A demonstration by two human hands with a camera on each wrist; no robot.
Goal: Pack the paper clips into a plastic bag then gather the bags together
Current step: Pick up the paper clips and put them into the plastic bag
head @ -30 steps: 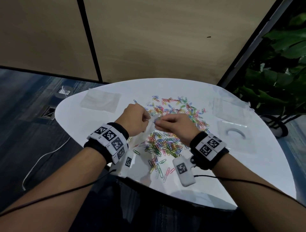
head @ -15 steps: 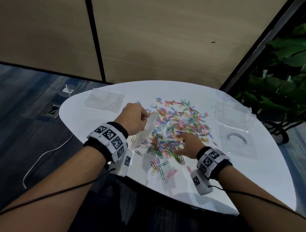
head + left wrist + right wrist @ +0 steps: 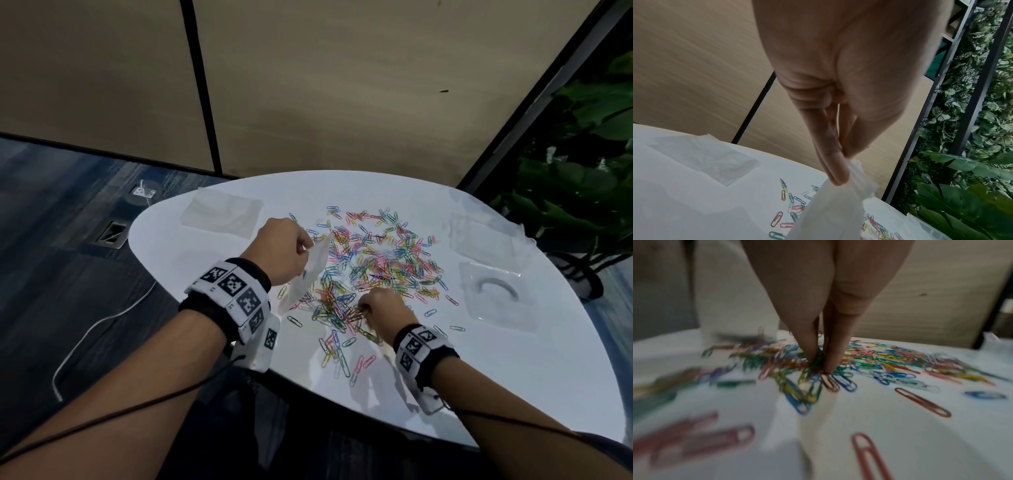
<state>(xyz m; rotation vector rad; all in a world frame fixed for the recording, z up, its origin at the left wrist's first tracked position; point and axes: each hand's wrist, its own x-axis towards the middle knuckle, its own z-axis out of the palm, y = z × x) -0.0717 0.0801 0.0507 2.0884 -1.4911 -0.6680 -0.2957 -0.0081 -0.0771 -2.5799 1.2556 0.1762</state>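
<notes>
A heap of coloured paper clips (image 3: 373, 263) is spread over the middle of the white table (image 3: 513, 383). My left hand (image 3: 284, 250) pinches the top edge of a clear plastic bag (image 3: 310, 274), which hangs down to the table at the heap's left side. The left wrist view shows thumb and forefinger closed on the bag (image 3: 830, 211). My right hand (image 3: 380, 305) is down on the near edge of the heap. Its fingertips (image 3: 812, 353) pinch a small bunch of paper clips (image 3: 807, 381) against the table.
A stack of flat clear bags (image 3: 222, 216) lies at the table's far left. More clear bags (image 3: 479, 236) lie at the far right, one (image 3: 496, 294) with a dark curved thing inside. Loose clips (image 3: 342, 356) lie near the front edge. Green plants (image 3: 582, 178) stand to the right.
My right hand let go of the bag's mouth, moved down and right to the near side of the heap, and closed its fingertips on some clips. The left hand kept holding the bag.
</notes>
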